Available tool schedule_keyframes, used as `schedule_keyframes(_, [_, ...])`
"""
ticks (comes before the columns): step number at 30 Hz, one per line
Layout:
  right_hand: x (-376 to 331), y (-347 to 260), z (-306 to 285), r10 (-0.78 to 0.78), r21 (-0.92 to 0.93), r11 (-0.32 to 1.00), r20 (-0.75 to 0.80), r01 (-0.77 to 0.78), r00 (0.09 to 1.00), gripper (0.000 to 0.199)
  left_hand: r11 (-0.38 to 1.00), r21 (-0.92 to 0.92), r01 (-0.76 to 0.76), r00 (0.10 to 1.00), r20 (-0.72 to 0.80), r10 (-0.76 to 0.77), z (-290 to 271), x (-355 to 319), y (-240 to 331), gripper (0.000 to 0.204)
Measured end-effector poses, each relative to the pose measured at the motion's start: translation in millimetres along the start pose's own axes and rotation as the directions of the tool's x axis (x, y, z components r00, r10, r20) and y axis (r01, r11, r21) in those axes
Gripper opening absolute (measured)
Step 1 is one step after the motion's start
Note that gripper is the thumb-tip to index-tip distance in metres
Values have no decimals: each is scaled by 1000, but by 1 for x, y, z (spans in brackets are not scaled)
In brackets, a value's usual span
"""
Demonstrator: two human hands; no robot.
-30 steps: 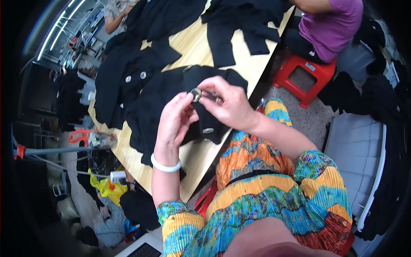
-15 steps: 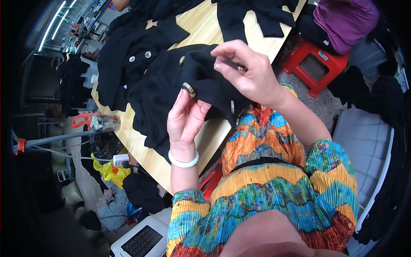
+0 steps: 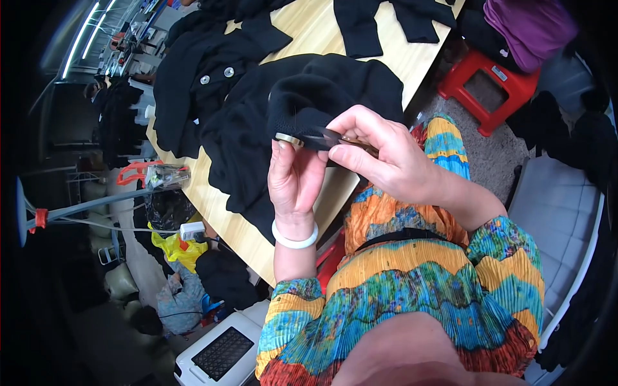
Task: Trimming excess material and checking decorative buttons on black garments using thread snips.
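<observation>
A black knit garment (image 3: 251,141) is bunched on the wooden table in front of me, part of it lifted. My left hand (image 3: 296,183), with a white bangle at its wrist, pinches a round gold-edged button (image 3: 289,139) on the raised cloth. From the right, my right hand (image 3: 376,148) grips small dark thread snips (image 3: 318,137). Their blades lie against the cloth right beside the button. Whether the blade tips touch a thread is too small to tell.
More black garments, one with shiny buttons (image 3: 228,72), lie across the wooden table (image 3: 299,32). A red stool (image 3: 486,90) with a seated person in purple stands at the right. A clear container (image 3: 168,175) sits at the table's left edge, near a yellow bag (image 3: 177,248).
My right hand has come down and left, bringing the snips to the button. My left hand still pinches the button, now turned more edge-on. The whole view has shifted slightly.
</observation>
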State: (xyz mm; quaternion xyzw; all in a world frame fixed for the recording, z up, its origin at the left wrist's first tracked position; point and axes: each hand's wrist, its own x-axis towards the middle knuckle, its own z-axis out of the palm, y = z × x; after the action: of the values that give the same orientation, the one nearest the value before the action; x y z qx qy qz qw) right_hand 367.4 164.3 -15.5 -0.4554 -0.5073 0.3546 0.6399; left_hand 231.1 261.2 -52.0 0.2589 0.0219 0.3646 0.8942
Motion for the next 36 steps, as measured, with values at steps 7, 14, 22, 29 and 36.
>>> schedule_keyframes(7, [0, 5, 1, -11, -22, 1000, 10, 11, 1000, 15, 992, 126, -15, 994, -109, 29, 10, -4, -3, 45])
schedule_keyframes(14, [2, 5, 2, -12, -40, 999, 14, 13, 1000, 16, 993, 118, -31, 994, -97, 42, 9, -5, -3, 44])
schedule_keyframes(22, [3, 6, 4, -73, -131, 989, -8, 72, 997, 16, 988, 157, -8, 996, -88, 23, 10, -3, -2, 44])
schedule_keyframes(29, [6, 11, 4, -49, -87, 995, -87, 41, 995, 12, 992, 121, 29, 998, -56, -22, 5, -2, -1, 48])
schedule_keyframes(36, [27, 20, -20, -56, 43, 997, -272, 70, 961, 16, 988, 63, 143, 986, -94, -137, 13, 3, 15, 42])
